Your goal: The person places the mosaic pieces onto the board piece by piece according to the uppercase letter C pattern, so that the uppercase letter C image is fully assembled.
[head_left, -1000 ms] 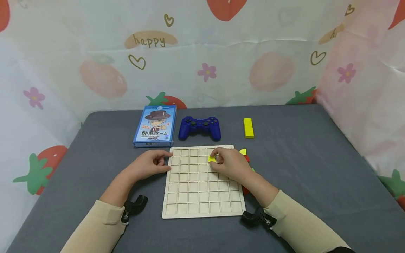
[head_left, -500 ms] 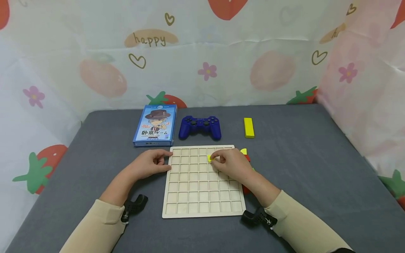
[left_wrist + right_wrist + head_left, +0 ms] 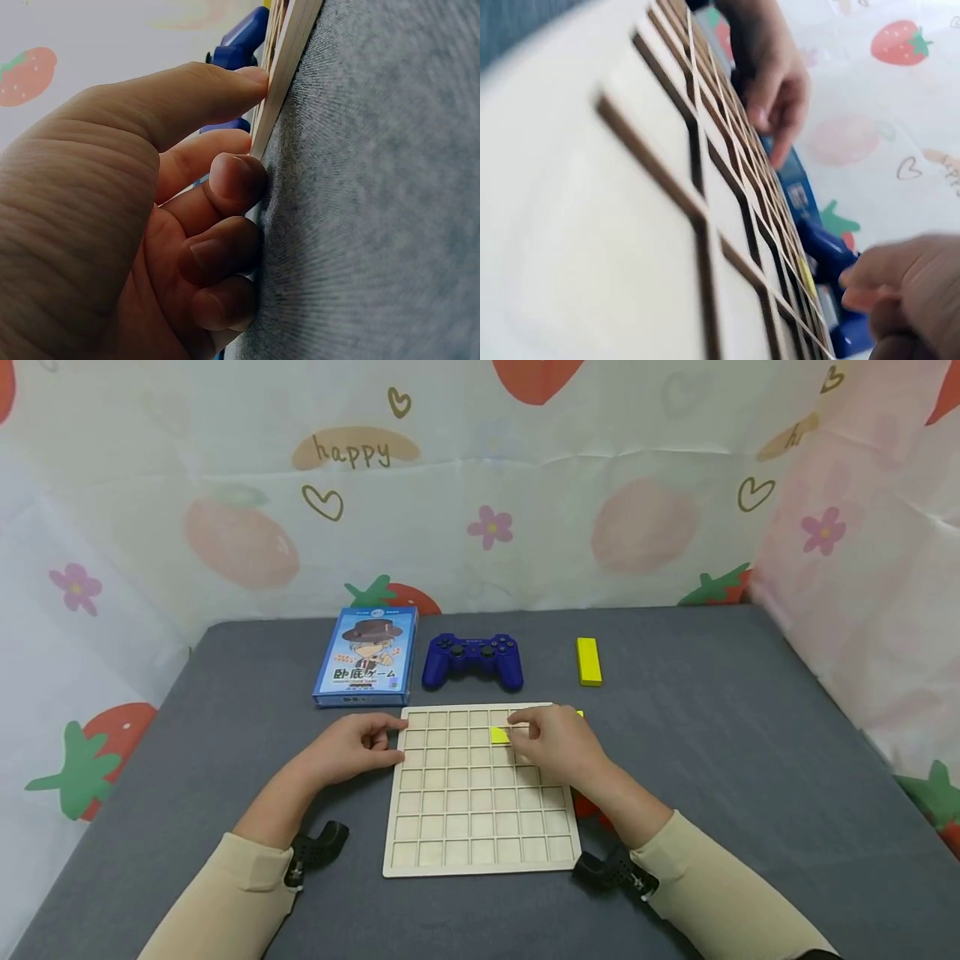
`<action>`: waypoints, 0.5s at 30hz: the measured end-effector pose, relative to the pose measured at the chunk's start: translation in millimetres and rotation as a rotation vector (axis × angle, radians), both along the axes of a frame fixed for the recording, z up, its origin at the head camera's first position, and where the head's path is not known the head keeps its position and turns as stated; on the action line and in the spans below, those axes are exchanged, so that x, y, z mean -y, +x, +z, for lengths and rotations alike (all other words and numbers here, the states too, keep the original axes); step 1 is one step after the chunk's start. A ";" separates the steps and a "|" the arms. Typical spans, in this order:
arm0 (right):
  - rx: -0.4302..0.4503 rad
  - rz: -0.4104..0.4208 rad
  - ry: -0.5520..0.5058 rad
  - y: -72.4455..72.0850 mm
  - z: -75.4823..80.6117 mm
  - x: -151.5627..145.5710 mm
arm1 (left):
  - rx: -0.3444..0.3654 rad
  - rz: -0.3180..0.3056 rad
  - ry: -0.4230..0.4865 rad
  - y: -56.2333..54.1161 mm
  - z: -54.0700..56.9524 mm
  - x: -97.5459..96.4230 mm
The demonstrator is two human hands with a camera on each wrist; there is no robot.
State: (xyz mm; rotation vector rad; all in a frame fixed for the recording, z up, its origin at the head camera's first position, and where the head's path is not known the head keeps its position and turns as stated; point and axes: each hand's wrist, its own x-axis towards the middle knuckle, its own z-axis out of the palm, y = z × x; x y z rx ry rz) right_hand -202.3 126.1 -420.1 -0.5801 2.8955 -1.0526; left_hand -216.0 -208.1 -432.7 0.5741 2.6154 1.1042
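Observation:
A square wooden grid board (image 3: 482, 852) lies on the grey table. My left hand (image 3: 352, 747) rests at its left edge; in the left wrist view the thumb and index fingertip touch the rim, the other fingers bent against the cloth. A flat yellow tile (image 3: 498, 736) sits in the grid towards the far right. Just right of that tile hovers my right hand (image 3: 558, 743), thumb and index finger apart from each other with nothing seen between them. Red pieces (image 3: 586, 806) lie beside the board's right edge, partly hidden by the right hand and forearm.
Behind the board stand a blue card-game box (image 3: 367, 656) and a blue game controller (image 3: 472, 662). A yellow block (image 3: 588, 662) lies at the back right. Printed cloth (image 3: 525, 460) hangs around the table's back and sides.
My right hand has let go of the yellow tile and shifted slightly right, so more of the tile shows. The left hand stays at the board's edge.

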 end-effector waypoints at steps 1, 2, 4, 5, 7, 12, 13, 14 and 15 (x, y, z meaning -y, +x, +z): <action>0.001 -0.008 -0.018 0.2 3.4 -1.2 | 0.001 0.002 -0.002 -0.2 0.0 0.2; -0.001 -0.013 -0.033 0.4 7.1 -2.5 | 0.003 0.005 -0.003 -0.3 -0.2 0.4; -0.011 -0.018 -0.059 0.5 14.2 -5.3 | 0.004 0.003 0.000 -0.5 0.0 0.7; -0.013 -0.022 -0.074 0.7 17.5 -6.9 | 0.006 0.004 0.003 -0.7 0.0 0.8; -0.021 -0.021 -0.094 0.7 23.0 -10.2 | 0.009 0.008 0.006 -0.7 -0.1 0.9; -0.015 -0.018 -0.137 0.8 33.0 -19.5 | 0.013 0.008 0.010 0.2 0.1 0.3; -0.012 -0.022 -0.145 0.5 34.4 -21.9 | 0.013 0.007 0.010 0.2 0.2 0.0; -0.005 -0.024 -0.153 0.5 36.1 -24.3 | 0.013 0.007 0.010 0.2 0.4 -0.4; -0.001 -0.029 -0.161 0.2 37.7 -27.0 | 0.013 0.006 0.010 0.0 0.6 -0.7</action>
